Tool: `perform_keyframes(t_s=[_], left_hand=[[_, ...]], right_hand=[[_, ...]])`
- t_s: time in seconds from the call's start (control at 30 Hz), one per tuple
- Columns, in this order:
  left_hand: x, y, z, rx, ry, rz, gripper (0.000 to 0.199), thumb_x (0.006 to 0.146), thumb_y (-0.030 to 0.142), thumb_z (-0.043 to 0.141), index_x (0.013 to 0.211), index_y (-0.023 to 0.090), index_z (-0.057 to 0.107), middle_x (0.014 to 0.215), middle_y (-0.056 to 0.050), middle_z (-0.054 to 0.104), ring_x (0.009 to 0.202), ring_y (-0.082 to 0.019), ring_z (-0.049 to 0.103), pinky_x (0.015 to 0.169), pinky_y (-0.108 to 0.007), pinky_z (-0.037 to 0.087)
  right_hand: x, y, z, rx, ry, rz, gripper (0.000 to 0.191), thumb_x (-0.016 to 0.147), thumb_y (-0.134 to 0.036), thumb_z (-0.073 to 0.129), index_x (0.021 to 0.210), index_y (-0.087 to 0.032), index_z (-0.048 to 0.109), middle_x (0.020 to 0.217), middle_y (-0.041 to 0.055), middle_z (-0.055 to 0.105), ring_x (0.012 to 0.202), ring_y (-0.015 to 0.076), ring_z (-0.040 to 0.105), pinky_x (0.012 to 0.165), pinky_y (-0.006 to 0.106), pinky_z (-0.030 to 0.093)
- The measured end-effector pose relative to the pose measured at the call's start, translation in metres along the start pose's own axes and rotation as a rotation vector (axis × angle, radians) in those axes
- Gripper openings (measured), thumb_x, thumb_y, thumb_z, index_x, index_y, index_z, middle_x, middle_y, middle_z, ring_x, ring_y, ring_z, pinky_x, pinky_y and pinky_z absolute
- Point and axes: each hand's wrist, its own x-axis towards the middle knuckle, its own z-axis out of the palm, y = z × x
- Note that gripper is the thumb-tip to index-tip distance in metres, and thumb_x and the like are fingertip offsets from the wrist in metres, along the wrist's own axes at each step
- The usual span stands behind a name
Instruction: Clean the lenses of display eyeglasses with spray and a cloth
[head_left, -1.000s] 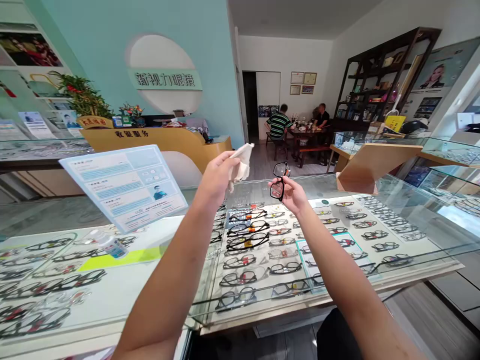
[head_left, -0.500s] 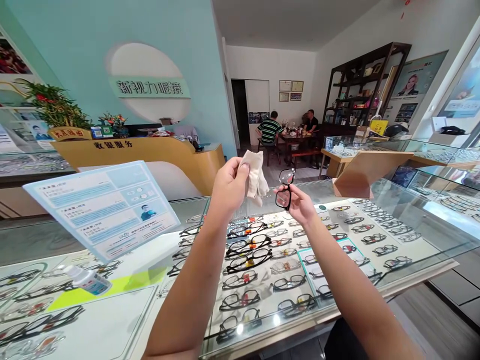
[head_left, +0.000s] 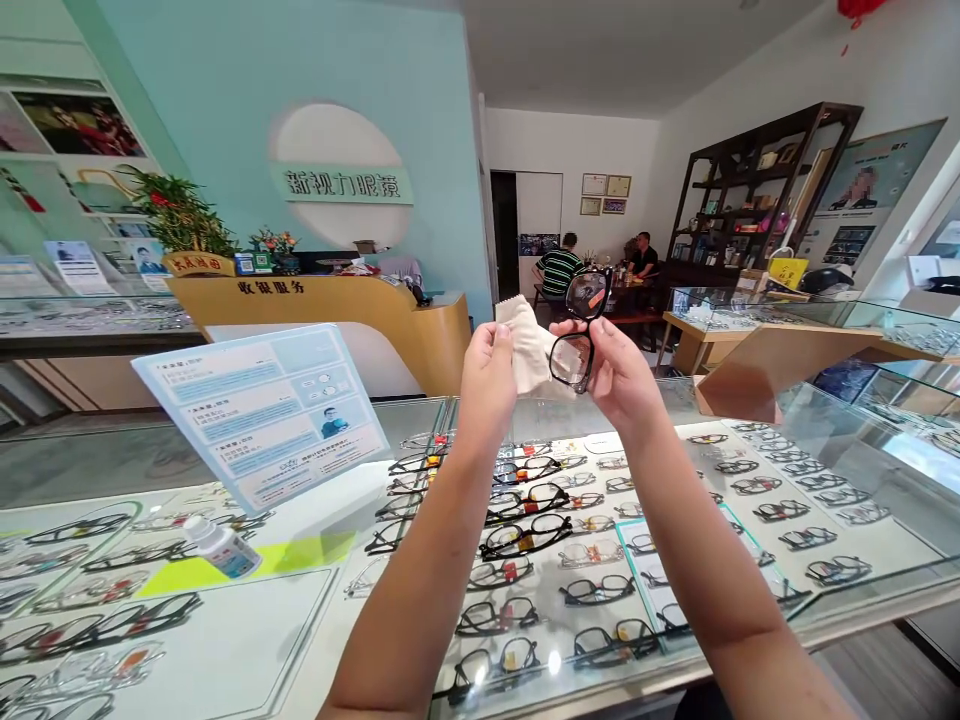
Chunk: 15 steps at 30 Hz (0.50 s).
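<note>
My left hand (head_left: pixel 489 378) pinches a cream cloth (head_left: pixel 526 345) between thumb and fingers, above the glass display case. Just right of it, my right hand (head_left: pixel 619 372) grips a pair of black-framed glasses (head_left: pixel 571 361) by the bridge area, with the frame turned upright. An orange sticker shows on the upper lens. The lower lens is in front of the cloth's right part; whether they touch I cannot tell. Beneath both arms, rows of eyeglasses (head_left: pixel 598 590) lie inside the case.
A blue-and-white leaflet (head_left: pixel 262 415) stands on the left of the case, with a white spray bottle (head_left: pixel 223 548) in front. A brown board (head_left: pixel 757 370) stands at the right. Farther back are a yellow counter (head_left: pixel 330 325) and two people seated at a table.
My hands have come closer together, bringing the glasses up beside the cloth. The cloth is spread wider, and the view has shifted slightly left.
</note>
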Motion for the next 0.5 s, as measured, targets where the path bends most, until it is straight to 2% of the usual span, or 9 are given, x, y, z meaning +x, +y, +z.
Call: perform_keyframes(t_s=[0.1,0.2,0.37,0.5], left_hand=[[-0.001,0.000,0.003,-0.097,-0.034,-0.045,0.031,0.108,0.052,0.056,0.097,0.023,0.057,0.094,-0.004,0.068,0.082,-0.017,0.066,0.071,-0.026,0.053],[-0.001,0.000,0.005,-0.126,-0.086,-0.042,0.032,0.105,0.055,0.061,0.101,0.023,0.058,0.098,-0.005,0.070,0.086,-0.018,0.069,0.074,-0.028,0.055],[-0.002,-0.001,0.009,-0.157,-0.180,-0.086,0.031,0.102,0.053,0.066,0.108,0.023,0.059,0.099,-0.005,0.073,0.087,-0.020,0.072,0.074,-0.029,0.059],[0.003,-0.003,0.005,-0.226,-0.154,-0.233,0.023,0.104,0.044,0.064,0.107,0.021,0.062,0.099,-0.006,0.074,0.089,-0.019,0.074,0.074,-0.028,0.059]], right_hand=[[0.002,0.012,-0.001,-0.027,0.000,-0.027,0.013,0.098,-0.029,0.074,0.090,-0.023,0.066,0.101,0.0035,0.080,0.112,0.0219,0.075,0.093,0.033,0.065],[0.006,0.019,-0.008,-0.003,0.014,-0.026,0.014,0.097,-0.030,0.076,0.089,-0.024,0.066,0.099,0.0030,0.079,0.109,0.0214,0.075,0.095,0.034,0.065],[0.010,0.018,-0.016,-0.038,0.055,-0.054,0.016,0.096,-0.032,0.078,0.090,-0.024,0.065,0.099,0.0029,0.079,0.100,0.0192,0.075,0.091,0.031,0.063],[0.009,0.012,-0.018,-0.135,0.137,-0.213,0.019,0.093,-0.033,0.081,0.088,-0.025,0.065,0.098,0.0004,0.079,0.101,0.0141,0.072,0.096,0.024,0.057]])
